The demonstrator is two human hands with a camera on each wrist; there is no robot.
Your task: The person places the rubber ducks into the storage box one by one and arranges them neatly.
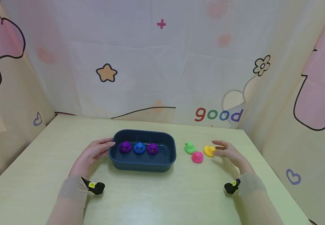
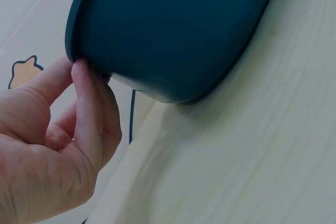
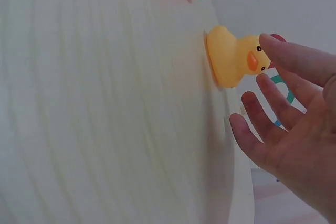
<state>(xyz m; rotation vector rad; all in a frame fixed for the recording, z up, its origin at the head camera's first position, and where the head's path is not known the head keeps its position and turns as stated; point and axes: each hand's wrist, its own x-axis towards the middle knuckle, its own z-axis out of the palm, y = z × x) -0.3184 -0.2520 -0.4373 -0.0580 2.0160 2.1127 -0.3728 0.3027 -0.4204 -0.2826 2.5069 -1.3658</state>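
Note:
A dark blue plastic tub [image 1: 142, 166] stands on the table, with a purple rubber duck [image 1: 125, 147], a blue duck [image 1: 139, 148] and another purple duck [image 1: 152, 149] in a row inside. My left hand [image 1: 96, 150] holds the tub's left end, its fingertips [image 2: 81, 69] at the rim. Right of the tub sit a green duck [image 1: 190, 147], a pink duck [image 1: 197, 157] and a yellow duck [image 1: 209, 151]. My right hand [image 1: 229, 153] is beside the yellow duck, fingers spread and thumb close to its head; nothing is in its grasp.
The pale wooden table [image 1: 140, 200] reaches back to a printed cloth backdrop [image 1: 162, 78]. Cloth also hangs along both sides. A black wrist camera [image 1: 96, 188] sits at my left cuff, another camera [image 1: 232, 187] at my right cuff.

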